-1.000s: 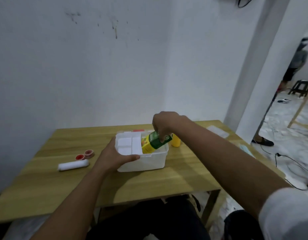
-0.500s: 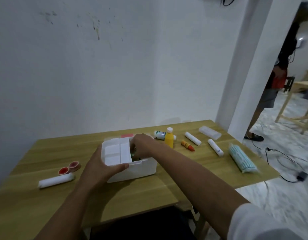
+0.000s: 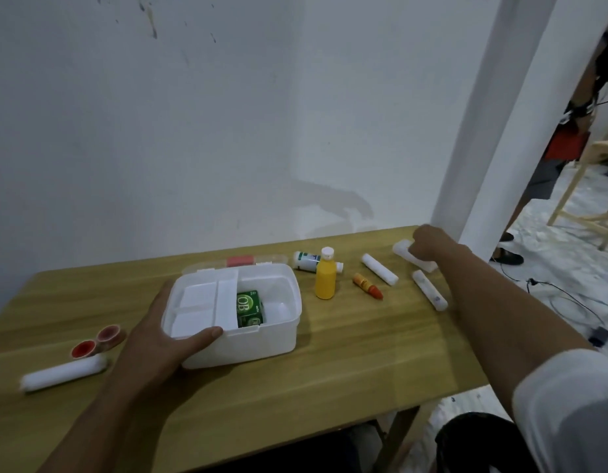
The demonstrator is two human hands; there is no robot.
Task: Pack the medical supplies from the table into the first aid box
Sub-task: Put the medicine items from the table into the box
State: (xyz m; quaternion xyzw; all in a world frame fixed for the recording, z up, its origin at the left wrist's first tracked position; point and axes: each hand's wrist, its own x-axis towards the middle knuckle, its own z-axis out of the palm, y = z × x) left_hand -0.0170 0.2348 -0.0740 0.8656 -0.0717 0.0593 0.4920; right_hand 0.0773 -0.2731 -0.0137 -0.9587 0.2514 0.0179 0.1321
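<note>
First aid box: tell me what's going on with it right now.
It is being packed. The left hand holds the box at its near-left corner; a green carton lies inside. The right hand grips a white case at the far right of the table. A yellow bottle, a tube and rolls are not yet packed.

The first aid box (image 3: 261, 339) sits mid-worktop (image 3: 364, 353), its lid (image 3: 241, 261) lying behind it; a carton (image 3: 249, 307) stands inside, right of the tray (image 3: 200, 302). The left grip (image 3: 159, 339) clasps the box's near-left corner. Further left lie two tape rings (image 3: 85, 349), touching, with a bandage roll (image 3: 63, 372) just nearer. Right of the box stands a bottle (image 3: 326, 278), a second bottle (image 3: 304, 261) lying behind it; further right come a tube (image 3: 367, 285), a roll (image 3: 379, 274) and a stick (image 3: 429, 295), then a flat case (image 3: 403, 250) at the far right under the right grip (image 3: 429, 242)
</note>
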